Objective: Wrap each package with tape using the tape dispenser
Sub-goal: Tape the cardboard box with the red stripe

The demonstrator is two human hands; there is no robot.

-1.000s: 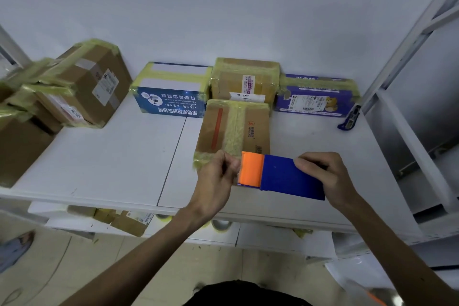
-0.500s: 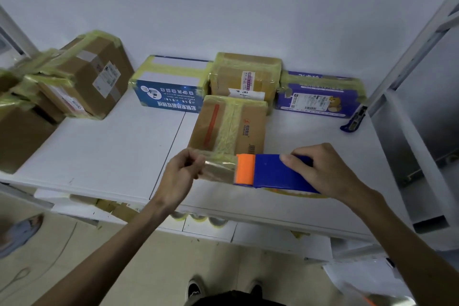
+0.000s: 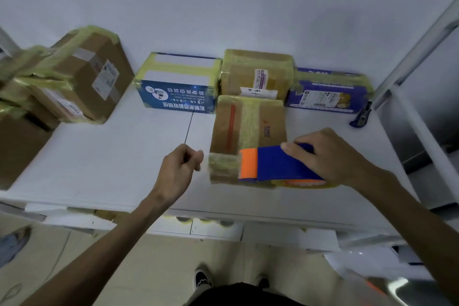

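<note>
Now the right hand [image 3: 330, 156] grips the dispenser [image 3: 280, 164], with its fingers curled round the blue body. The orange end points at the left hand [image 3: 183, 169]. A yellow roll [image 3: 305, 184] peeks out under the dispenser, just below the right hand.

The dispenser sits against the near side of the box [image 3: 248, 126]. This box lies flat on the table [image 3: 111, 156], just past the right hand's fingers. A strip of tape [image 3: 223, 166] runs from the orange end along the box's near edge, toward the left hand.

The left hand is just beside the end of that strip. Its fingers are curled in with the thumb against them. The tips are blurry, so I cannot tell if they pinch the tape end or hold nothing.

Farther past the hands, by the wall, stand a blue box [image 3: 178, 87], a brown box [image 3: 255, 74] and a purple box [image 3: 327, 92], all with yellow tape on them. A blue cutter [image 3: 361, 117] lies past the right hand, off to its right. A pile [image 3: 74, 77] of taped boxes sits far off to the left of the left hand. Shoes [image 3: 202, 278] show on the floor below the arms.
</note>
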